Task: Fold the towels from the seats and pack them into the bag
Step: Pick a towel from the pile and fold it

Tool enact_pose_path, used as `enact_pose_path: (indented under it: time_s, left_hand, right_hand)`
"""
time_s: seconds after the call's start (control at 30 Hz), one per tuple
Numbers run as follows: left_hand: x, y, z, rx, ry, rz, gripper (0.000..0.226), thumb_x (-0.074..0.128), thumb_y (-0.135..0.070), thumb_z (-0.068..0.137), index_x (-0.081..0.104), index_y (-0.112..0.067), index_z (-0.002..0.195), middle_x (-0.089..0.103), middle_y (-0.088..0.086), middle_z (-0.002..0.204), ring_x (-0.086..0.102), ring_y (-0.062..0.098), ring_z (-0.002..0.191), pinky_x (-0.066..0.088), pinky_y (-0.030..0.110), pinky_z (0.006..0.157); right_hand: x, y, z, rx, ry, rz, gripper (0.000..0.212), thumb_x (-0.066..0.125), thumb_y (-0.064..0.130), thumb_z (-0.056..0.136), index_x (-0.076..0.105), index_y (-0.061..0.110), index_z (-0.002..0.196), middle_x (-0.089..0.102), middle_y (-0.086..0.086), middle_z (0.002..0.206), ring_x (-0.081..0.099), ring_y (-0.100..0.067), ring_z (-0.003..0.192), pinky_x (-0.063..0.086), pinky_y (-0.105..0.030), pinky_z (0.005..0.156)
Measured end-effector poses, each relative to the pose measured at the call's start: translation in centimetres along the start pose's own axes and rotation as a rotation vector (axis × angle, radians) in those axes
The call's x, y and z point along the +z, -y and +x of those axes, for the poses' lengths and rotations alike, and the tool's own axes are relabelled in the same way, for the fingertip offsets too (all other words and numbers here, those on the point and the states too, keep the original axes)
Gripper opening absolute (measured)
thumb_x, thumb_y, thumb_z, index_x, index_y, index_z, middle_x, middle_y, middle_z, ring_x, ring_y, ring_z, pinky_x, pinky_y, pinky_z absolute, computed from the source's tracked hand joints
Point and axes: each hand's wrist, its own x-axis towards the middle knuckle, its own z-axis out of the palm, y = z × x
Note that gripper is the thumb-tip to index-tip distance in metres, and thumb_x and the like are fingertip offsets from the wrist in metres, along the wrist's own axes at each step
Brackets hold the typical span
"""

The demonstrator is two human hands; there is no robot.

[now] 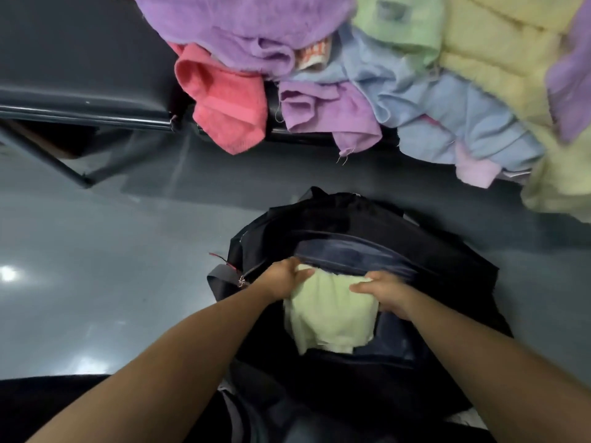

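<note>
In the open mouth of the black fabric bag (351, 219) on the grey floor (96, 251) sits a folded pale green towel (332, 318), the left hand (284, 278) and right hand (387, 294) each gripping an upper corner with curled fingers.

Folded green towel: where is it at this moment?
Head view, lower centre: the folded green towel sits in the open mouth of the black bag on the floor, held between the left hand and the right hand.

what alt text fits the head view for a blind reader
The left hand and right hand grip a folded pale green towel in an open black bag on the floor. Loose coloured towels lie heaped on seats beyond.
</note>
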Motion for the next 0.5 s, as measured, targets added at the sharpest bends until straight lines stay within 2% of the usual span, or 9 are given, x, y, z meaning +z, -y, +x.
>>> enact_pose_path:
  time_s: [0.07, 0.1, 0.2, 0.23, 0.3, 0.37, 0.43, 0.5]
  left_hand:
    - [0.0, 1.3, 1.0, -0.079, -0.139, -0.01, 0.046, 0.055, -0.045, 0.101, 0.049, -0.01, 0.132, 0.065, 0.012, 0.119, 0.061, 0.034, 0.118, 0.044, 0.035, 0.089]
    - [0.1, 2.1, 1.3, -0.119, -0.178, -0.005, 0.051, 0.055, -0.045, 0.101, 0.045, -0.009, 0.135, 0.063, 0.014, 0.126, 0.058, 0.036, 0.122, 0.044, 0.037, 0.093]
    - [0.6, 3.4, 1.7, -0.157, -0.126, 0.118, 0.059, 0.055, -0.034, 0.102, 0.033, -0.001, 0.146, 0.054, 0.022, 0.142, 0.052, 0.039, 0.13, 0.04, 0.037, 0.099]
    - [0.8, 3.3, 1.6, -0.153, -0.092, 0.167, 0.056, 0.055, -0.031, 0.102, 0.034, 0.001, 0.143, 0.054, 0.025, 0.141, 0.052, 0.04, 0.13, 0.04, 0.036, 0.098]
    - [0.4, 2.3, 1.2, -0.136, -0.024, 0.244, 0.047, 0.055, -0.027, 0.101, 0.044, 0.002, 0.136, 0.056, 0.024, 0.136, 0.053, 0.038, 0.128, 0.04, 0.034, 0.097]
    - [-0.8, 0.5, 0.7, -0.082, 0.046, 0.296, 0.035, 0.055, -0.029, 0.1, 0.059, -0.004, 0.125, 0.062, 0.016, 0.129, 0.057, 0.031, 0.122, 0.043, 0.031, 0.096]
    - [-2.7, -1.6, -0.2, -0.024, 0.085, 0.302, 0.026, 0.056, -0.029, 0.099, 0.066, -0.009, 0.112, 0.07, 0.009, 0.117, 0.064, 0.027, 0.111, 0.05, 0.034, 0.096]
    - [-4.9, -4.4, -1.6, 0.039, 0.043, 0.314, 0.021, 0.057, -0.027, 0.098, 0.069, -0.011, 0.104, 0.074, 0.007, 0.106, 0.068, 0.025, 0.101, 0.054, 0.035, 0.091]
  right_hand:
    - [1.2, -0.2, 1.2, -0.022, -0.119, 0.14, 0.057, 0.083, 0.028, 0.085, 0.058, 0.007, 0.132, 0.06, -0.008, 0.136, 0.062, -0.03, 0.119, 0.051, -0.045, 0.103]
    - [1.8, -0.3, 1.7, -0.023, -0.149, 0.167, 0.054, 0.082, 0.026, 0.087, 0.058, 0.006, 0.13, 0.06, -0.009, 0.134, 0.062, -0.03, 0.118, 0.05, -0.044, 0.103]
    - [3.0, -0.9, 1.8, 0.035, -0.17, 0.051, 0.061, 0.074, 0.027, 0.093, 0.047, -0.004, 0.137, 0.054, -0.005, 0.131, 0.056, -0.034, 0.125, 0.046, -0.037, 0.104]
    - [3.1, -0.9, 1.6, 0.035, -0.16, -0.021, 0.052, 0.072, 0.028, 0.095, 0.05, -0.003, 0.13, 0.053, -0.004, 0.12, 0.058, -0.032, 0.119, 0.046, -0.035, 0.097]
    - [2.9, -0.4, 0.4, 0.015, -0.142, -0.208, 0.024, 0.069, 0.027, 0.096, 0.051, 0.011, 0.095, 0.049, -0.003, 0.092, 0.058, -0.023, 0.084, 0.04, -0.03, 0.071]
    - [2.1, 1.0, -0.6, 0.005, -0.115, -0.352, 0.038, 0.065, 0.027, 0.096, 0.04, 0.015, 0.069, 0.04, -0.002, 0.067, 0.04, -0.016, 0.057, 0.027, -0.031, 0.057]
    - [1.3, 2.9, -2.2, -0.039, -0.076, -0.447, 0.044, 0.063, 0.028, 0.094, 0.035, 0.017, 0.062, 0.033, -0.002, 0.058, 0.032, -0.016, 0.051, 0.023, -0.033, 0.058]
    - [0.4, 5.5, -5.0, -0.106, -0.077, -0.534, 0.044, 0.062, 0.027, 0.094, 0.034, 0.017, 0.061, 0.032, -0.002, 0.057, 0.031, -0.017, 0.05, 0.022, -0.033, 0.055]
